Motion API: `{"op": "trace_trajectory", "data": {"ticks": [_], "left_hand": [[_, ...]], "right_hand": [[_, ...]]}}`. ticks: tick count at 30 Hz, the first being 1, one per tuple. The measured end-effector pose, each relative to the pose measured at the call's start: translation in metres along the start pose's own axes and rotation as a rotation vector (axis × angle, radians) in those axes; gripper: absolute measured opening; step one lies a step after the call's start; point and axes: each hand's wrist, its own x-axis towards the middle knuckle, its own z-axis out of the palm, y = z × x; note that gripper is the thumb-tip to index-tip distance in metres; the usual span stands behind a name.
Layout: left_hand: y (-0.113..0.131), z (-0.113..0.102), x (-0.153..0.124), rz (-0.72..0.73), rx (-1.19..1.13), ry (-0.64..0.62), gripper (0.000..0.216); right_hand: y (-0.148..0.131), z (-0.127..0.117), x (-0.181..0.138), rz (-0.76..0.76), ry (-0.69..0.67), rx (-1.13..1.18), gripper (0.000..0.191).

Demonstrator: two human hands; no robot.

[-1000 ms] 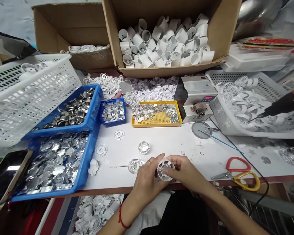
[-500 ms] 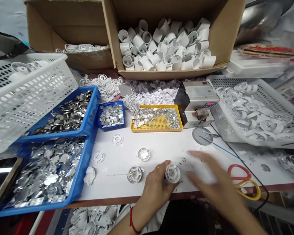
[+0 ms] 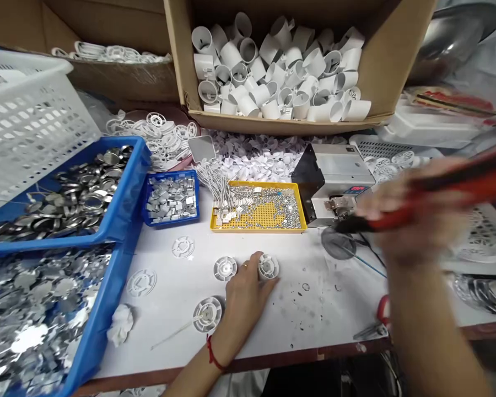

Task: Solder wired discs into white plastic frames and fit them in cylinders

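Well left of the shallow yellow plastic tray [image 3: 256, 230], I saw a white perforated plastic basket [image 3: 41, 121] and, nearer the tray, a blue plastic bin [image 3: 126, 184] of shiny round metal pieces. A small blue plastic tray [image 3: 173, 222] of silvery squares sat just left of the yellow one. In front of the yellow tray and to its left, two flat, white, spoked plastic rings [image 3: 142, 283] lay on the white worktop [image 3: 314, 309]. Closer to me than the tray, I had a round white plastic piece with a pale thin stick [image 3: 207, 314] across it, then a white spoked disc with a silvery centre [image 3: 225, 268].

My left hand [image 3: 263, 268] rested directly in front of the yellow tray, forefinger and thumb in a narrow curve, holding a small round white plastic disc [image 3: 268, 266] between them.

Just right of the tray stood a grey metal box-shaped machine with a red display [image 3: 339, 165]. Further right and in front of the tray, my right hand [image 3: 417, 215] was wrapped around a red and black handheld tool [image 3: 450, 190]. Both were blurred, so I could not tell each finger's place. The tool's dark end pointed toward the tray.
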Motion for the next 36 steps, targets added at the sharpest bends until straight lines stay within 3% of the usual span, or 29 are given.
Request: {"op": "trace_trajectory", "data": {"ticks": [1, 3, 6, 9, 20, 36], "left_hand": [[-0.001, 0.002, 0.002, -0.010, 0.002, 0.004, 0.049], [-0.003, 0.007, 0.005, -0.010, -0.001, 0.029, 0.049], [-0.006, 0.012, 0.005, 0.018, 0.019, 0.069, 0.048], [-0.008, 0.014, 0.004, 0.045, 0.046, 0.068, 0.048], [-0.006, 0.012, 0.005, 0.050, 0.056, 0.046, 0.046], [-0.002, 0.010, 0.006, 0.022, 0.049, -0.014, 0.045]], "right_hand": [[0.016, 0.021, 0.000, -0.084, 0.065, 0.056, 0.027], [0.050, 0.057, -0.003, -0.064, 0.079, 0.021, 0.028], [0.090, 0.081, -0.009, 0.003, 0.107, -0.093, 0.031], [0.106, 0.078, -0.012, 0.020, 0.135, -0.139, 0.031], [0.119, 0.077, -0.012, 0.039, 0.224, -0.142, 0.030], [0.113, 0.079, -0.013, 0.006, 0.233, -0.106, 0.023]]}}
